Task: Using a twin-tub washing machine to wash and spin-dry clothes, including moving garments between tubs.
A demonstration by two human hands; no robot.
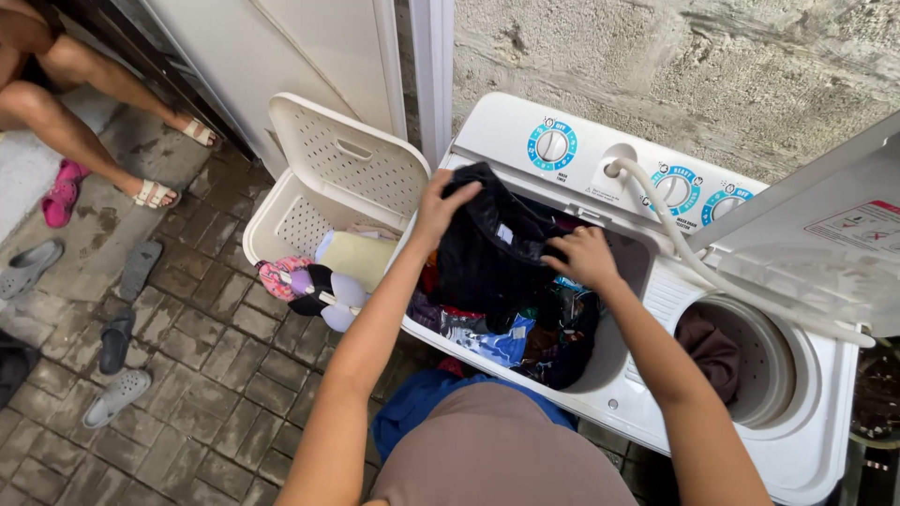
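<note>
Gripping a dark garment, both hands' fingers close above piled clothes, basket left, hose right.

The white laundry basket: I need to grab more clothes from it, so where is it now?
In the head view the white laundry basket sits on the brick floor at left, against the washing machine, lid up, beside the left hand.

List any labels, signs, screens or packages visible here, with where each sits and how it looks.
Lid sticker: on the raised lid at right; white rectangle, red and black markings.
Dial rings: around three round knobs on the washer's back panel; blue with white marks.
Small panel label: below the hose inlet; tiny dark print on white.
No screens or packages.
</note>
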